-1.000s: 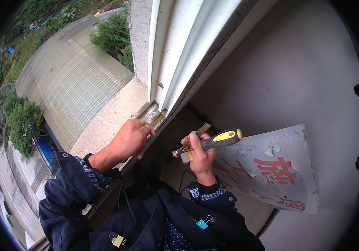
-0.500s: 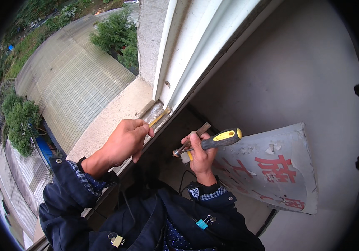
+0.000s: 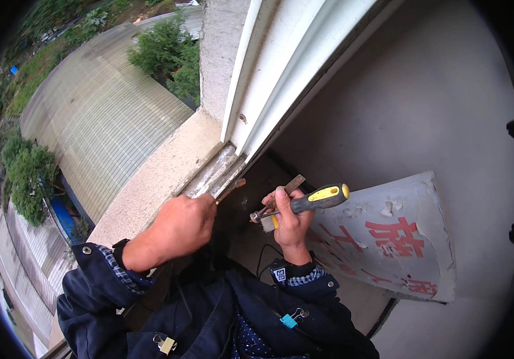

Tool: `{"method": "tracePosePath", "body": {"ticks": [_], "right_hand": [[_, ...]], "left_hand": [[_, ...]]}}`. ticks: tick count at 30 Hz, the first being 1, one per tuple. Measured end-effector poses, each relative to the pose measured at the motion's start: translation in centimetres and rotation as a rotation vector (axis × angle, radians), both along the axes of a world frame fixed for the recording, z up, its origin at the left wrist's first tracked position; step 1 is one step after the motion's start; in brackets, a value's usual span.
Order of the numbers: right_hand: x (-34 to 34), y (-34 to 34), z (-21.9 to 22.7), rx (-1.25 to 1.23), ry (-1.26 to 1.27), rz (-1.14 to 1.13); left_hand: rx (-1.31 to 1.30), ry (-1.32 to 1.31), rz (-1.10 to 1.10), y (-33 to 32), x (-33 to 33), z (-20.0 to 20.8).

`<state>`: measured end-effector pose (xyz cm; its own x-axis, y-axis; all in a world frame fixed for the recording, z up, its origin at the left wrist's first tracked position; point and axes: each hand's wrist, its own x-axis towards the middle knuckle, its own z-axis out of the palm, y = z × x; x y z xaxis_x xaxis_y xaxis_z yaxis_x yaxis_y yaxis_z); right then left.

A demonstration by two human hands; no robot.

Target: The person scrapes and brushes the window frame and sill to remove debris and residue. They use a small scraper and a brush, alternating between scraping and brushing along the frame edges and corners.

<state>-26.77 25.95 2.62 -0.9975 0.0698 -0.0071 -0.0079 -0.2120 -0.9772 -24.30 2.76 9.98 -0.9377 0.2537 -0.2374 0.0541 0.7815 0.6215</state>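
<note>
Low over the window sill track (image 3: 214,170), my left hand (image 3: 186,226) is closed on a slim brush (image 3: 230,190) with a yellowish handle and a brown tip. The tip points away from me, past the track's inner edge. To its right, my right hand (image 3: 293,226) grips several tools together. Among them are a screwdriver (image 3: 323,198) with a black and yellow handle, a flat rusty metal strip (image 3: 293,183), and a small brush (image 3: 269,224) with grey bristles. My fingers hide parts of these tools.
A white window frame (image 3: 284,66) rises ahead from the track. Outside, left of the rough sill ledge (image 3: 149,185), lie a corrugated roof (image 3: 101,113) and trees (image 3: 164,48), far below. A grey board with red writing (image 3: 382,239) leans at right beside a grey wall (image 3: 436,96).
My left hand has turned knuckles-up and come slightly nearer. The slim brush's tip has left the track's far corner and moved toward me. My right hand has hardly moved.
</note>
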Motion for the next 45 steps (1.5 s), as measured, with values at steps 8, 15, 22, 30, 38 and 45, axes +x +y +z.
{"method": "tracePosePath", "body": {"ticks": [8, 15, 22, 30, 38, 45], "right_hand": [[0.2, 0.3, -0.2, 0.011, 0.015, -0.003], [0.3, 0.4, -0.9, 0.021, -0.016, 0.121], [-1.0, -0.3, -0.4, 0.313, 0.003, 0.257], [-1.3, -1.4, 0.5, 0.252, -0.269, 0.471], [-1.5, -1.6, -0.1, 0.198, -0.083, 0.348], [-1.8, -1.4, -0.1, 0.091, -0.074, 0.194]], "left_hand": [[0.103, -0.034, 0.164, -1.1, -0.8, -1.3], [0.187, -0.197, 0.170, -0.7, -2.6, -2.0], [0.428, -0.408, 0.321, 1.6, -5.7, -2.2], [0.611, -0.407, 0.340, 1.6, -5.0, -1.8], [0.656, -0.453, 0.278, -0.4, -3.2, -0.2], [0.431, -0.447, 0.207, -1.5, -1.1, 1.2]]}}
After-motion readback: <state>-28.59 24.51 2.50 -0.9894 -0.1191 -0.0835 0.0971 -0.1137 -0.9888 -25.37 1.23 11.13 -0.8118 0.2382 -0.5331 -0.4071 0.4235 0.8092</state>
